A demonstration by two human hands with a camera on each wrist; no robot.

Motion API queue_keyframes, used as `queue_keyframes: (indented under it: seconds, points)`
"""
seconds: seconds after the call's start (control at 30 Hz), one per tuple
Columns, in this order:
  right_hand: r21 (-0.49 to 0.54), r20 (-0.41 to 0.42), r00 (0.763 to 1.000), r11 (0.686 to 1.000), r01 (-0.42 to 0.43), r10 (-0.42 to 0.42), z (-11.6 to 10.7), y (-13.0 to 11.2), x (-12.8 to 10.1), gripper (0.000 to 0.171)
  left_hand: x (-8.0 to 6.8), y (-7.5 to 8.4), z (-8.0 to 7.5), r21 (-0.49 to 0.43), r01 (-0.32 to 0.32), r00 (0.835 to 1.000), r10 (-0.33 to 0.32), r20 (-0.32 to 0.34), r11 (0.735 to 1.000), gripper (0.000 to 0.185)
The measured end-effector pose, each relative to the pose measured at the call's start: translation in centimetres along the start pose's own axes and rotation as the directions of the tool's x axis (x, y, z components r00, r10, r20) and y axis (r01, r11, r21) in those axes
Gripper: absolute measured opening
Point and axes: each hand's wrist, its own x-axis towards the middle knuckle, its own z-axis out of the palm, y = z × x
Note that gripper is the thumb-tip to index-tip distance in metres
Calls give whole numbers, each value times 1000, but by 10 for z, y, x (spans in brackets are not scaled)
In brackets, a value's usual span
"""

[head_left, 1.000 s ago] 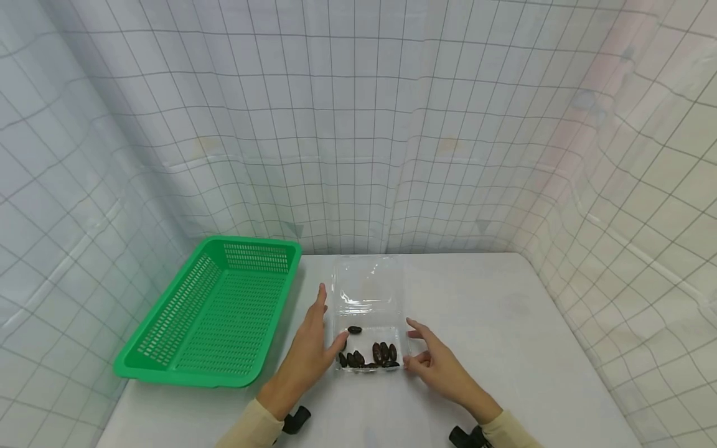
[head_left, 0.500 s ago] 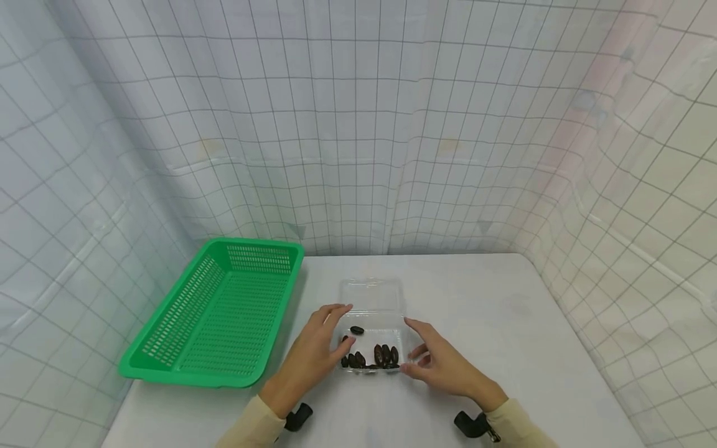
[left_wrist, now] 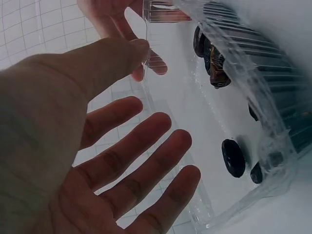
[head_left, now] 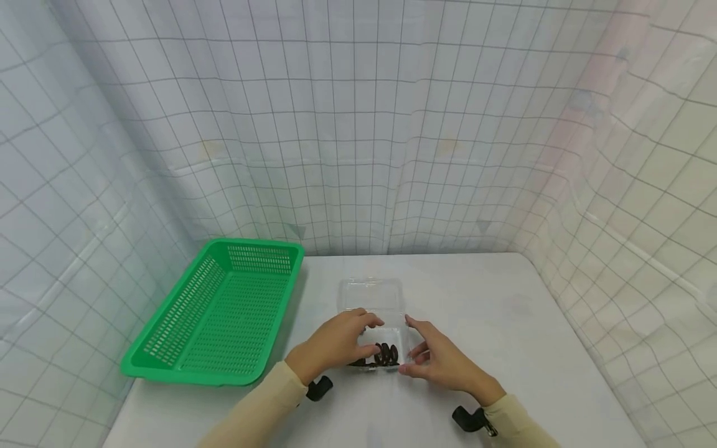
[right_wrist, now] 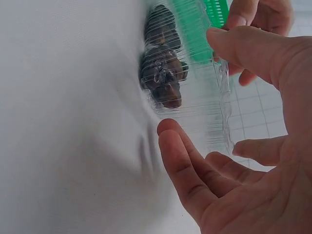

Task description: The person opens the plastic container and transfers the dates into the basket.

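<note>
A clear plastic clamshell box point(head_left: 400, 336) stands on the white table, its lid point(head_left: 371, 294) folded back. Inside lie several dark brown dates point(head_left: 385, 353), most along the near side. Over the box's left half hovers my left hand point(head_left: 338, 342), fingers spread and holding nothing; it hides some dates in the head view. Below its fingers, the left wrist view has one glossy date point(left_wrist: 234, 157) apart from the cluster. My right hand point(head_left: 439, 366) rests at the box's right side, its thumb at the rim point(right_wrist: 222, 92) and its fingers extended along the wall.
A green plastic basket point(head_left: 224, 323) with slotted sides stands on the left of the white table point(head_left: 476, 298). Grid-patterned white curtains point(head_left: 358, 155) enclose the table's back and sides. A black camera mount sits on each wrist.
My left hand has moved right from the box's left side to over the dates. The lid has tipped farther back and the box has shifted slightly right. My right hand stays beside it.
</note>
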Motion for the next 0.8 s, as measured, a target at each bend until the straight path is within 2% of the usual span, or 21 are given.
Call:
queue_keyframes:
  seconds: [0.13, 0.3, 0.6, 0.8]
  points:
    - [2, -4, 1000, 1000, 8, -8, 0, -1, 0, 111, 13, 0, -4, -46, 26, 995, -21, 98, 999, 48]
    - [-4, -8, 1000, 1000, 10, -10, 0, -2, -2, 112, 23, -1, -6, -46, 54, 983, -45, 177, 997, 46]
    - [-4, 0, 999, 999, 32, -32, 0, -5, 0, 110, 40, -7, -5, -23, 42, 966, -34, 258, 999, 41]
    - [-11, -10, 999, 999, 31, -31, 3, -4, -1, 108, 46, -8, 2, -1, 101, 946, -96, 311, 995, 34]
